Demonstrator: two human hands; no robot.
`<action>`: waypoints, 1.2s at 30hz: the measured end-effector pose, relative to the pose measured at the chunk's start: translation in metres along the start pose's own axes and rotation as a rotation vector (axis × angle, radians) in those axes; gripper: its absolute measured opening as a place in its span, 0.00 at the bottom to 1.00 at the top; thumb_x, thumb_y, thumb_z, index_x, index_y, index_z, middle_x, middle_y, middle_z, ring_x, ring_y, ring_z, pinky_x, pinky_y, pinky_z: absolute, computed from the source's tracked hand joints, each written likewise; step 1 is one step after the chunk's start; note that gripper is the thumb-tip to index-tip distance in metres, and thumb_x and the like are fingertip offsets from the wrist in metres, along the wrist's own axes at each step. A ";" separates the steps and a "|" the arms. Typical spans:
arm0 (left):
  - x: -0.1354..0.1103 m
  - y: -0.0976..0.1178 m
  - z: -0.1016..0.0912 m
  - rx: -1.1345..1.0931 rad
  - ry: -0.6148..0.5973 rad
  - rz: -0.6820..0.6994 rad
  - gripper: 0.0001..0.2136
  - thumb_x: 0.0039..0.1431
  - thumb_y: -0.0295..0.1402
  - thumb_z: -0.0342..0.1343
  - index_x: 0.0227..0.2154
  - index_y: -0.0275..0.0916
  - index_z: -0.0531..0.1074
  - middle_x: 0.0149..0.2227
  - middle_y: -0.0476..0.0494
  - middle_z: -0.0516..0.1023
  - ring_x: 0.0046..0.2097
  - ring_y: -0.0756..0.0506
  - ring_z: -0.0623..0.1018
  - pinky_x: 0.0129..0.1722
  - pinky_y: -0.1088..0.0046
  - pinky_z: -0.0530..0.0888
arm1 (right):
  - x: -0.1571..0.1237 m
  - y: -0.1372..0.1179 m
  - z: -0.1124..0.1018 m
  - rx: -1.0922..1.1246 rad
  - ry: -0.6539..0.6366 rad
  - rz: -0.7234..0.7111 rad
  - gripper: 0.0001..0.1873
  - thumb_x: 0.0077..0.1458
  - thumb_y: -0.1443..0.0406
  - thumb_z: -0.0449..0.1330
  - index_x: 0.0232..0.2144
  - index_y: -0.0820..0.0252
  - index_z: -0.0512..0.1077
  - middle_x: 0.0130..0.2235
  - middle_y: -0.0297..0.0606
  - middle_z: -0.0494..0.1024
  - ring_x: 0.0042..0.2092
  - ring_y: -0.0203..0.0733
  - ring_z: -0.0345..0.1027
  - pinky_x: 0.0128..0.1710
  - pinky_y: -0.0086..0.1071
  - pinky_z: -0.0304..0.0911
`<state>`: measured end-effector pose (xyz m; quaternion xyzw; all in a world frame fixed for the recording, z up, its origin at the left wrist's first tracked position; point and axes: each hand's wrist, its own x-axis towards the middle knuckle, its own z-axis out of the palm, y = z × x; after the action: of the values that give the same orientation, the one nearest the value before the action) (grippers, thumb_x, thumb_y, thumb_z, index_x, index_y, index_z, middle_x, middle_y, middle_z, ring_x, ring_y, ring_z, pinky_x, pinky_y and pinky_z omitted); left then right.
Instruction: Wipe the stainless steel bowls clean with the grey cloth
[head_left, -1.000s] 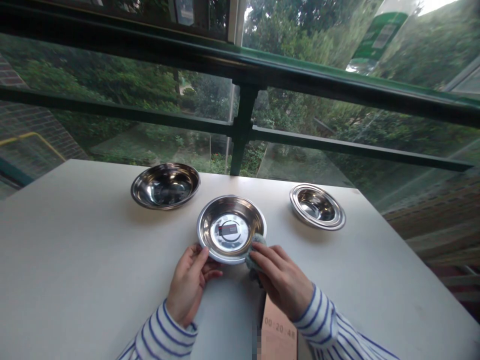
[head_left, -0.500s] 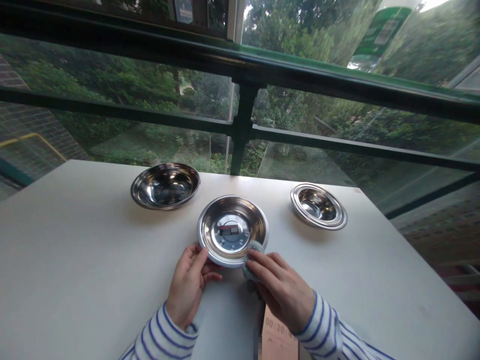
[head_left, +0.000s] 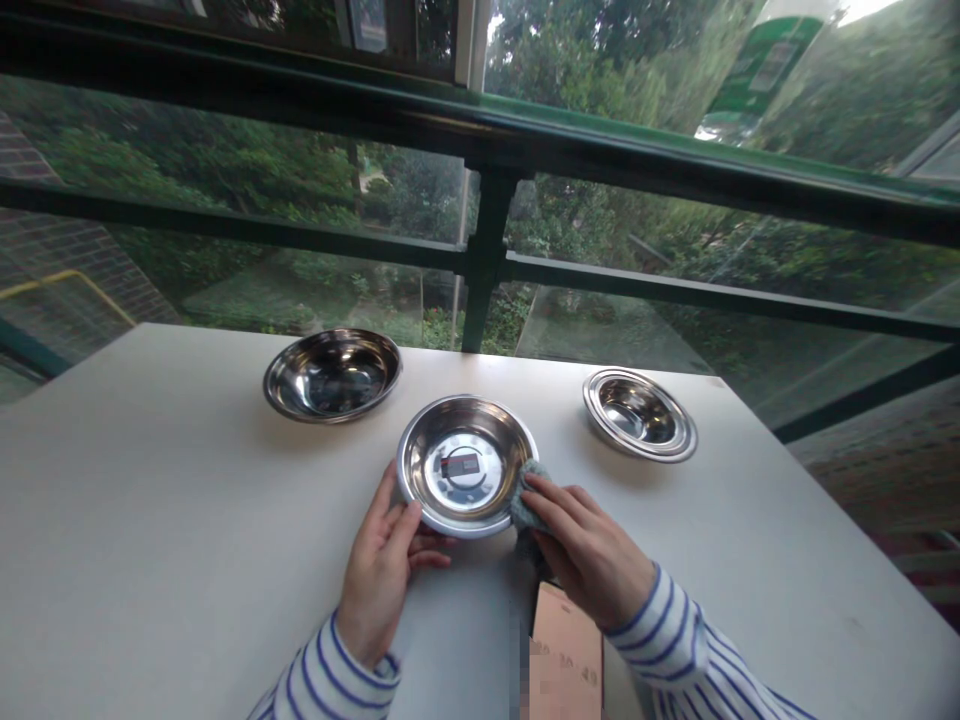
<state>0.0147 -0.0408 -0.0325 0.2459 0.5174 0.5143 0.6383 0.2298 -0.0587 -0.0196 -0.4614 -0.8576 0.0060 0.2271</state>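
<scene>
A shiny metal bowl (head_left: 466, 515) with a dark label on its inside bottom is tilted a little towards me at the middle of the table. My left hand (head_left: 386, 560) grips its left rim, thumb on the edge and fingers underneath. In my right hand (head_left: 589, 545) a grey-green cloth (head_left: 529, 490) is pinched and pressed against the bowl's right rim. Part of the cloth is hidden by my fingers.
A wider metal bowl (head_left: 334, 375) stands at the back left, and smaller metal bowls (head_left: 641, 415), seemingly nested, at the back right. A phone (head_left: 566, 640) showing a timer lies below my right hand. Behind the white table (head_left: 187, 520) runs a green railing (head_left: 484, 250).
My right hand has slid the cloth to the right and up along the bowl's rim, uncovering more of the phone. The label has turned slightly with the bowl.
</scene>
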 end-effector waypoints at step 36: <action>0.002 0.002 0.000 0.005 -0.068 -0.047 0.40 0.48 0.35 0.61 0.63 0.38 0.49 0.24 0.47 0.76 0.23 0.44 0.77 0.22 0.70 0.75 | 0.067 0.058 -0.017 -0.159 -0.328 0.021 0.14 0.54 0.71 0.50 0.39 0.65 0.73 0.48 0.47 0.74 0.39 0.44 0.69 0.42 0.37 0.64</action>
<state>0.0135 -0.0380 -0.0319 0.2526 0.5023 0.4890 0.6669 0.2504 0.0246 0.0087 -0.4795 -0.8761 0.0160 0.0469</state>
